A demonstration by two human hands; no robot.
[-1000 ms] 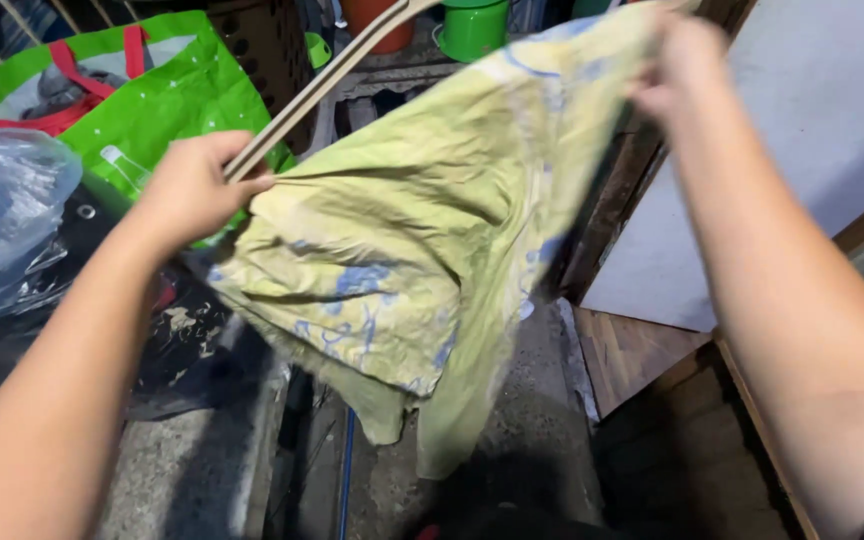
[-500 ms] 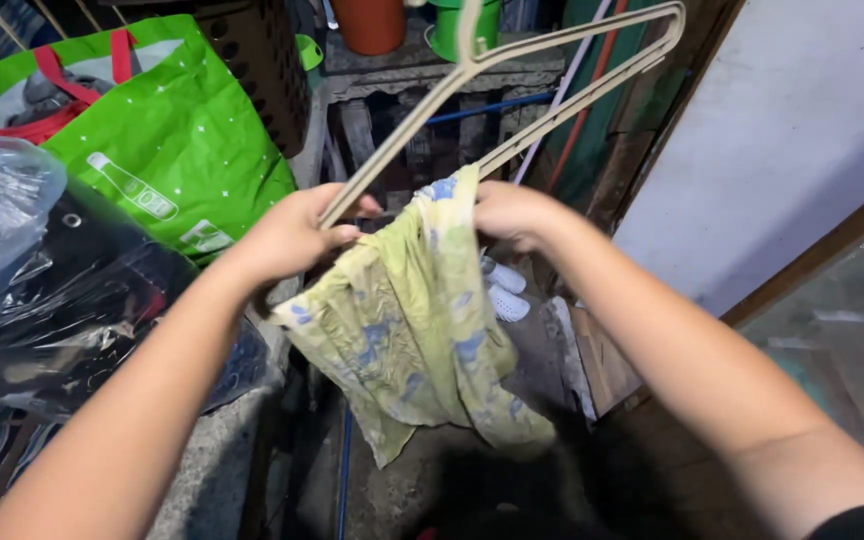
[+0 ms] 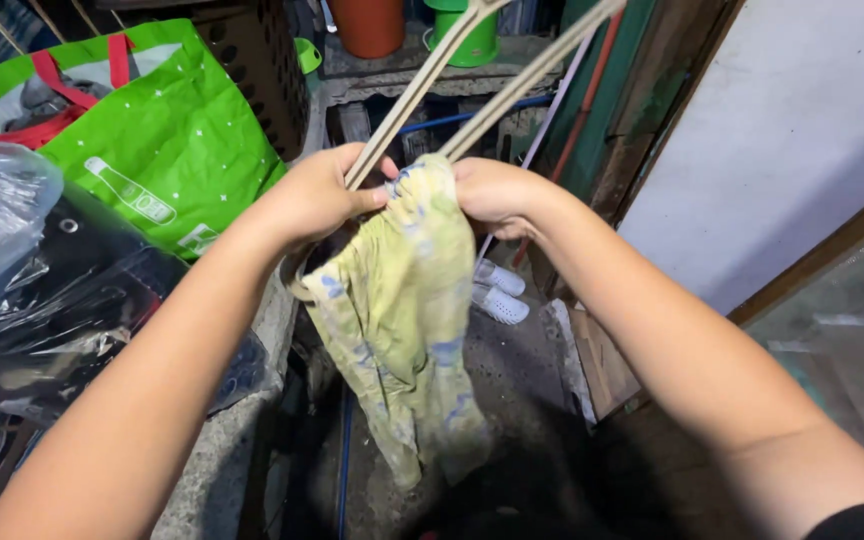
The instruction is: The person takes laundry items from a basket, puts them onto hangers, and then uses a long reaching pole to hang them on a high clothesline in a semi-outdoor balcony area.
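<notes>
While L hand (image 3: 317, 195) grips hanger (image 3: 472, 85) w/ cloth (image 3: 392, 310), R hand (image 3: 497, 195) pinches cloth top.

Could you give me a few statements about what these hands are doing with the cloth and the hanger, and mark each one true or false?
1. Both hands grip the yellow-green cloth at its top edge. True: the left hand and the right hand pinch it from either side.
2. The hanger lies flat on the ground. False: its pale bars rise from the hands toward the top of the picture.
3. A green shopping bag with red handles sits to the left. True.
4. The cloth is plain white. False: it is yellowish green with blue patches.
5. A pair of white shoes lies on the ground behind the cloth. True.
6. The right hand is empty. False: it holds the cloth.
</notes>
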